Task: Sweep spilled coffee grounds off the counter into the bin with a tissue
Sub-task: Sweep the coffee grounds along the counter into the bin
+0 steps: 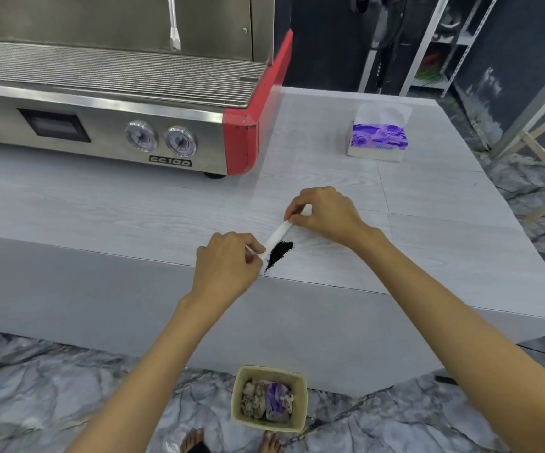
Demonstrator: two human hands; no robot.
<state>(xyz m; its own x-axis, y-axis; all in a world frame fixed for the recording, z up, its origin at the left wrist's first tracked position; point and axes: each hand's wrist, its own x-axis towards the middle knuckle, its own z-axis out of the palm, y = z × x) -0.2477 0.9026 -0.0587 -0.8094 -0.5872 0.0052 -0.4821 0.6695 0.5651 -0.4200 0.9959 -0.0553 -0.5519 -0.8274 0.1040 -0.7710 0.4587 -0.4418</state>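
Observation:
A small dark heap of coffee grounds (278,254) lies on the pale wood-grain counter (428,223), close to its front edge. A white tissue (277,234), folded into a narrow strip, stands stretched just behind the heap. My left hand (228,266) pinches its near end and my right hand (325,214) pinches its far end. A cream bin (298,377) with crumpled waste inside sits on the floor below the counter edge, straight under the grounds.
A steel and red espresso machine (238,138) fills the counter's back left. A purple tissue box (377,138) stands at the back right. The floor is marbled grey tile (52,387), and bare feet show beside the bin.

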